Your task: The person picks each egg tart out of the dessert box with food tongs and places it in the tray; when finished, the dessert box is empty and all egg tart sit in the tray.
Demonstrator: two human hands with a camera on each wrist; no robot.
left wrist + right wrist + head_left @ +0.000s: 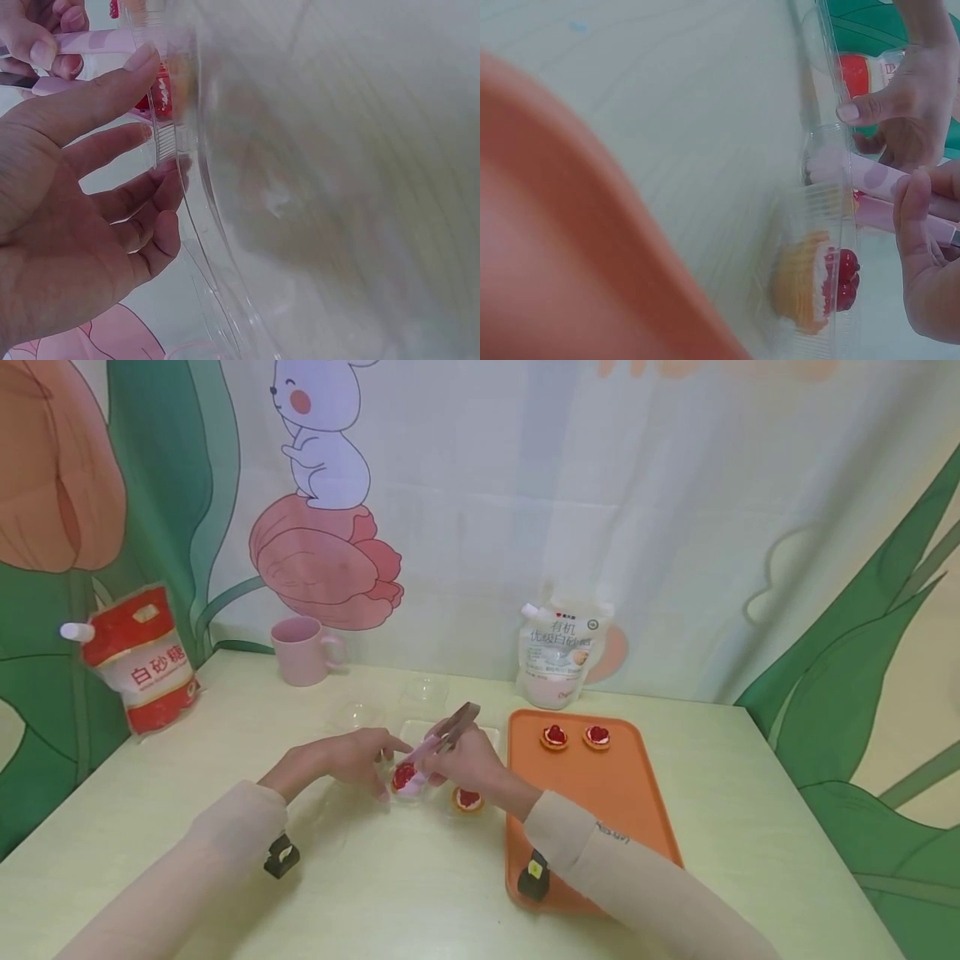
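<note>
My right hand grips tongs with pink tips, angled down into a clear plastic container. The tips reach either side of a berry-topped tart in the container's left part. Beside it, in the right part, sits another tart with red berries and cream. The left hand is at the container's other side, fingers loosely bent, thumb and fingertips touching its rim. In the right wrist view, the pink tongs arms pass over the rim close to the left hand.
An orange tray to the right carries two more berry tarts. Clear domed lids stand behind the container. Farther back are a pink mug, a white sugar pouch and a red-and-white sugar bag.
</note>
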